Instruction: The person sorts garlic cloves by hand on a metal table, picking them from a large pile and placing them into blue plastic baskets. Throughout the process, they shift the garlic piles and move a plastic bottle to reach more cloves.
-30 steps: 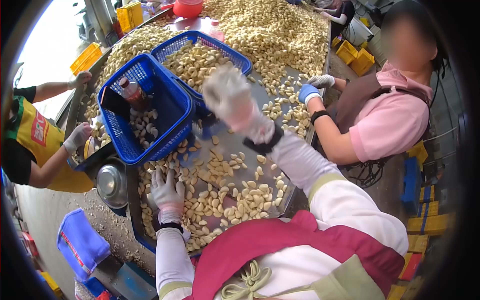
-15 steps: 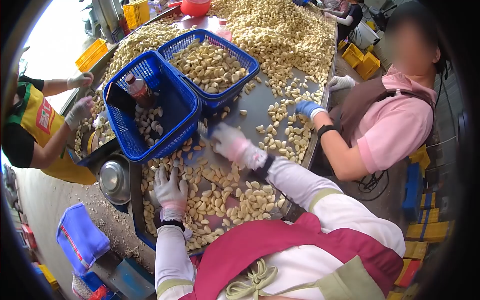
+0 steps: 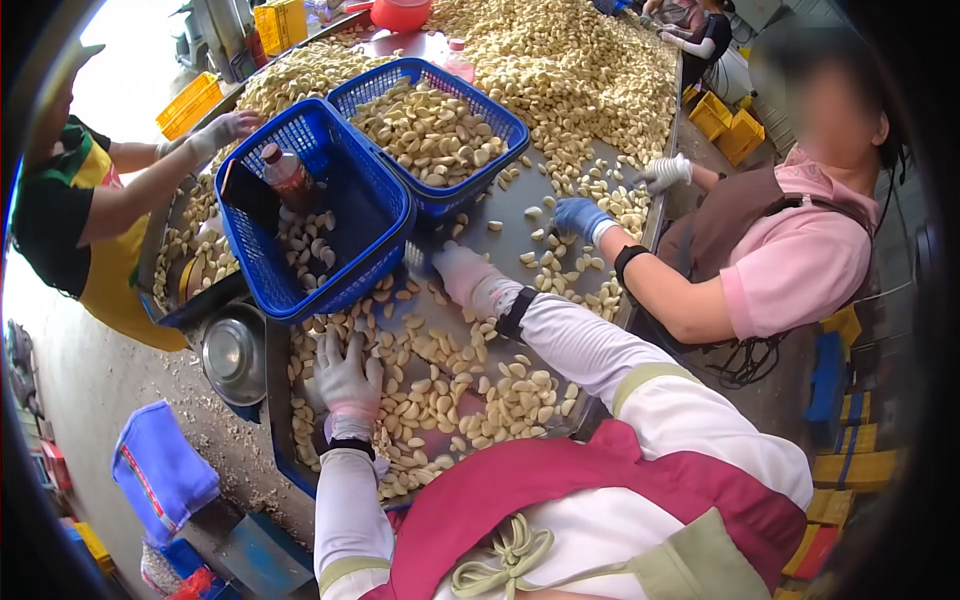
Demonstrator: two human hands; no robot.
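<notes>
My left hand (image 3: 347,385), in a whitish glove, lies with fingers spread on loose peeled garlic cloves (image 3: 425,400) at the near end of the metal table. My right hand (image 3: 463,272), gloved too, is low over the tabletop just right of a blue basket (image 3: 385,255); its fingers are blurred and partly hidden, so whether they grip anything I cannot tell. Inside that basket are a few cloves, a dark flat object (image 3: 250,197) and a bottle with a brown cap (image 3: 286,180). A second blue basket (image 3: 515,140), filled with cloves, stands behind it.
A large heap of cloves (image 3: 570,75) covers the far table. To the right, a co-worker's blue-gloved hand (image 3: 580,217) is among cloves; on the left, another person's gloved hand (image 3: 225,130) is raised. A metal bowl (image 3: 233,355) sits beside the table's left edge.
My right hand has shifted slightly right; my left stays nearly in place. The left co-worker has leaned in and raised a hand, and the right co-worker's blue glove has moved left.
</notes>
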